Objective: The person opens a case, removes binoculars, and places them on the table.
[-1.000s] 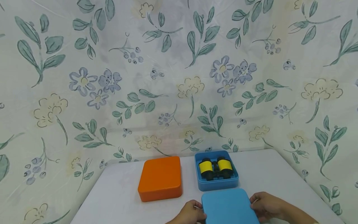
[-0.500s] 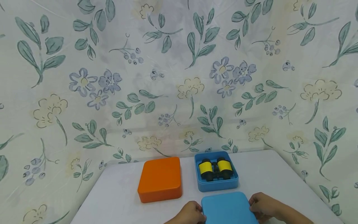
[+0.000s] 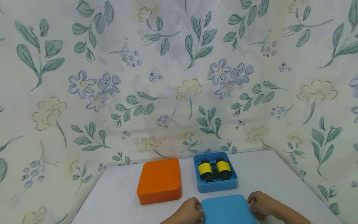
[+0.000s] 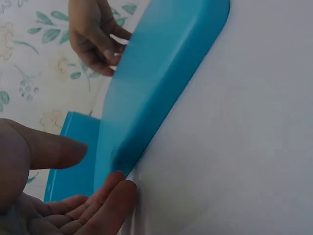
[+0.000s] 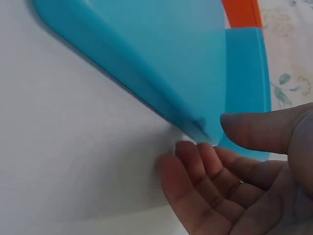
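Probably light and stiff, the blue lid (image 3: pixel 227 211) suits side grips, left hand (image 3: pixel 189 212) and right hand (image 3: pixel 260 205) unclenched beside it.

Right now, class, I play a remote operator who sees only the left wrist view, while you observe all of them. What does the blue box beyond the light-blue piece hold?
Observer: Beyond the light-blue piece, the blue box holds black-and-yellow binoculars.
Operator: My view misses those. Does anything stand beside that box?
Observer: Yes, in the head view an orange box-shaped thing stands to its left, apart from it.
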{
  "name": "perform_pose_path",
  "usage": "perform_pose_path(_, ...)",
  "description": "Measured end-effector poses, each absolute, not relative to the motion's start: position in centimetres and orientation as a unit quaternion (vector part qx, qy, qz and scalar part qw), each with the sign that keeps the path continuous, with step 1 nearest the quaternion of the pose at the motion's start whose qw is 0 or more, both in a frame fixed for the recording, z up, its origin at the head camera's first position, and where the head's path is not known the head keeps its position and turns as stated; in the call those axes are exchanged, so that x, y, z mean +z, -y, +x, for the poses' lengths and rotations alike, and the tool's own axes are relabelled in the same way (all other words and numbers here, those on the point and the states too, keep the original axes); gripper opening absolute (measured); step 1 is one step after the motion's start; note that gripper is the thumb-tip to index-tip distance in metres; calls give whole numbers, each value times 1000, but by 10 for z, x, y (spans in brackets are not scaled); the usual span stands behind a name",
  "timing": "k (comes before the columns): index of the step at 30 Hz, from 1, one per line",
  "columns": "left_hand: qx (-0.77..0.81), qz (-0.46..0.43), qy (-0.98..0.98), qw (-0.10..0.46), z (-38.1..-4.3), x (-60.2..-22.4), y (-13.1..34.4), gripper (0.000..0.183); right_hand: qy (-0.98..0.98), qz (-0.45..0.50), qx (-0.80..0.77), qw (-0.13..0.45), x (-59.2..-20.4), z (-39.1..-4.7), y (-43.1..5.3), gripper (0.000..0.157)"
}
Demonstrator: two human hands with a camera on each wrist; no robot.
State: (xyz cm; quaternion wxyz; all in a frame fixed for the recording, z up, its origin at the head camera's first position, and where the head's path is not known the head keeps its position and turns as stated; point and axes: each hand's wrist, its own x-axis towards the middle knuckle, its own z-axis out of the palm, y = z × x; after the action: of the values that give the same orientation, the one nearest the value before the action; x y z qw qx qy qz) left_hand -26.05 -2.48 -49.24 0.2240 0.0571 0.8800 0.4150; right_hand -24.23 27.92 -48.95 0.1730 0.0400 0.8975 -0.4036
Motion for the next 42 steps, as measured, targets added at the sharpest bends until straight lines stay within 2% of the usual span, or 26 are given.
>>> perform_pose_path(3,404,109,-893,166,-273,-489,31,32,-921,15,-364,140,-483,-252,-277,18)
perform_pose_path(8,320,174,-930,53,-299,-479,33,42,-948,-31,-313,51,-467,-270,-270,20)
perform_pose_path(13,193,203,-959,-47,-319,-479,28,47,-954,-66,-289,-37,-464,-295,-254,26)
perform_pose_path(16,113,209,-968,-81,-329,-483,25,52,-952,-75,-287,-68,-467,-311,-240,28)
perform_pose_path(22,37,265,-961,-73,-342,-489,24,70,-957,-97,-266,-66,-469,-340,-216,36)
perform_pose_path(28,3,315,-947,-59,-352,-487,27,80,-974,-130,-180,-43,-474,-358,-209,62)
perform_pose_path(32,-21,317,-946,-64,-359,-485,27,85,-977,-142,-153,-30,-475,-365,-207,72)
perform_pose_path(42,-39,297,-954,-31,-367,-481,28,94,-987,-152,-58,-13,-475,-380,-195,88)
